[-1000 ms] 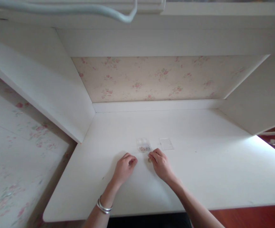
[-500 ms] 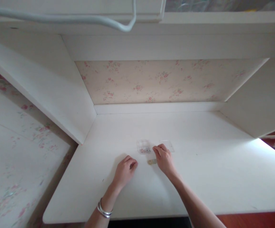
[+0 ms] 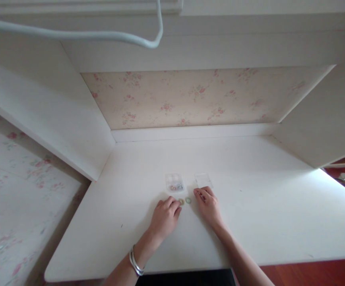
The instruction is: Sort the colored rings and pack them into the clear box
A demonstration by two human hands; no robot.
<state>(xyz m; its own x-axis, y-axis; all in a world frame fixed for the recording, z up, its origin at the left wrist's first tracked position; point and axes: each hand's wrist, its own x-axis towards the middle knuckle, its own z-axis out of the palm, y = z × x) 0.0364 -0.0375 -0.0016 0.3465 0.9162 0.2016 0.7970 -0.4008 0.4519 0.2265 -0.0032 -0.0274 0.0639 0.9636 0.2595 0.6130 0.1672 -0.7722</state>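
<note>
One yellowish ring (image 3: 181, 201) and one greenish ring (image 3: 188, 200) lie just in front of the compartment box (image 3: 174, 177). Left hand (image 3: 165, 215) part-open, fingertips at yellowish ring; right hand (image 3: 209, 207) curled, contents unclear. Stray nudge could scatter both rings.

From where I stand, both forearms (image 3: 244, 258) reach in from the near side and angle toward each other. The left hand (image 3: 165, 216) lies back upward, its thumb set slightly apart from its forefinger; the right hand (image 3: 208, 206), just to the right, curls its fingers inward toward the left.
</note>
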